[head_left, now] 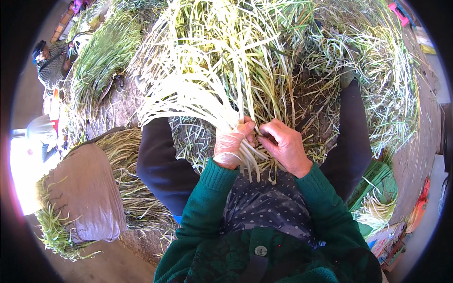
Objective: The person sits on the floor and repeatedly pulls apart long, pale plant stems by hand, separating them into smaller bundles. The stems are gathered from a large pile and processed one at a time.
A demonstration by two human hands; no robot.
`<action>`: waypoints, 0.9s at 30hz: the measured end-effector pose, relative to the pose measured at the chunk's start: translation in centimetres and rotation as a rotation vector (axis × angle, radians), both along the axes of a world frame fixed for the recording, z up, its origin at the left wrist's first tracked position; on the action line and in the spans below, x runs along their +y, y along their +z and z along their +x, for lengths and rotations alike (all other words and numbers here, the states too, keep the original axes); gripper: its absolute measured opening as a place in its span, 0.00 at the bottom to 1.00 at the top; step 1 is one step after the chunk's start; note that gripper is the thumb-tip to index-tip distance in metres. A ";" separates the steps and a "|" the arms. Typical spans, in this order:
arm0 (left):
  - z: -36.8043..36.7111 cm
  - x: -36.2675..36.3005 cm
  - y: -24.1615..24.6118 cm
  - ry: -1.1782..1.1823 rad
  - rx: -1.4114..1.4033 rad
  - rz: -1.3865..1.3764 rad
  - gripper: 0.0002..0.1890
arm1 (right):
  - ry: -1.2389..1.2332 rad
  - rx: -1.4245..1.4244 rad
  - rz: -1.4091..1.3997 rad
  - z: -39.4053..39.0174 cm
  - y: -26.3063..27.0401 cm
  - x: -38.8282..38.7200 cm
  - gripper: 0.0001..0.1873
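My left hand (231, 143) is closed around a bunch of long, pale leafy stalks (191, 95), apparently chives. Their white lower ends (252, 162) poke out below the fist, towards my lap. A thin translucent covering shows on this hand and wrist. Just to its right, my right hand (286, 145) pinches at a thin stalk (255, 122) between thumb and forefinger. The exact grip is partly hidden by the fingers. Beyond both hands lies a large heap of the same stalks (230, 42), leaves pointing away from me.
Loose leaves (382, 92) litter the ground on the right. A cloth-covered bundle (83, 191) stands at left, near a green heap (109, 60). Another person (53, 65) sits at far left. Right of my leg, white-ended stalks (375, 212) lie by a green bag (377, 180).
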State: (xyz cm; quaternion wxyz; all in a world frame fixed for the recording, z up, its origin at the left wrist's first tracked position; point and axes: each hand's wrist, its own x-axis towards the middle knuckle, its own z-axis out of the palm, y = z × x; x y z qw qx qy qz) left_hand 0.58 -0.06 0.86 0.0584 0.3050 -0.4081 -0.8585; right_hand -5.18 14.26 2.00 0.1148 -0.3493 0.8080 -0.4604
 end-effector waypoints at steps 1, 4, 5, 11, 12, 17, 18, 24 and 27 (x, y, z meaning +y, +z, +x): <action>-0.1 0.0 0.0 -0.004 -0.015 0.024 0.09 | 0.002 -0.175 -0.082 -0.2 -0.4 0.1 0.09; -0.1 0.1 -0.3 -0.026 -0.048 0.055 0.08 | -0.048 -0.711 -0.312 -1.7 -0.9 -0.1 0.12; 0.0 0.1 -0.6 -0.040 -0.051 0.039 0.08 | -0.104 -0.671 -0.339 -2.0 -1.4 -0.7 0.17; -0.4 0.1 -1.0 -0.076 -0.027 0.006 0.07 | -0.113 -0.852 -0.560 -2.2 -2.7 -2.6 0.11; -0.4 0.1 -0.9 -0.083 -0.021 0.000 0.07 | -0.132 -0.864 -0.580 -2.2 -2.8 -2.7 0.10; -0.2 0.3 -1.1 -0.087 -0.004 0.140 0.07 | -0.162 -0.802 -0.532 -2.0 -1.8 -2.2 0.10; -0.3 0.4 -1.0 -0.086 -0.003 0.144 0.07 | -0.179 -0.743 -0.518 -2.0 -1.6 -2.1 0.09; -0.4 0.5 -1.6 -0.105 0.074 0.085 0.06 | -0.191 -0.295 -0.379 -1.7 -1.1 -1.9 0.06; -0.8 1.0 -0.8 -0.027 0.062 0.085 0.06 | -0.247 -0.424 -0.441 -1.1 -1.2 -1.6 0.04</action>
